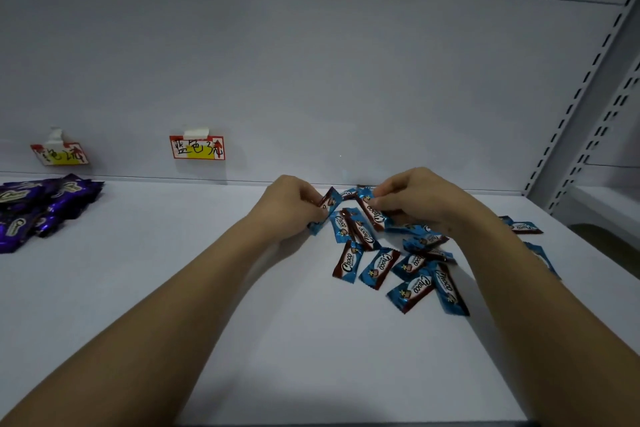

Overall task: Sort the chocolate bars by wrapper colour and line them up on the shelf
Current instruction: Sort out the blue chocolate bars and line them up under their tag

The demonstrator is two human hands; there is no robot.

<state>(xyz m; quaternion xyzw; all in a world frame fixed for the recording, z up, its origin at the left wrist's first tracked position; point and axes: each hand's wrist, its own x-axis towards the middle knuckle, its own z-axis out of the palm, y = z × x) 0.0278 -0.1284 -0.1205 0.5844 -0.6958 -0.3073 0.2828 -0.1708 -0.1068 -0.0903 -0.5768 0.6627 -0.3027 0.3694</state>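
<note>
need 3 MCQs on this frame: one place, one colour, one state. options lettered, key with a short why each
1. Where is the purple pile?
A. far left of the shelf
B. under the right hand
C. on the upright

2. What colour are the bars between the arms?
A. green
B. blue and brown
C. yellow

3. What is the left hand doing?
A. lying flat
B. pinching a bar
C. touching a label

Key: 1 A, the pile sits by the left edge. 2 B, blue wrappers with a brown band. 3 B, its fingers curl on a bar; the right hand pinches another.
</note>
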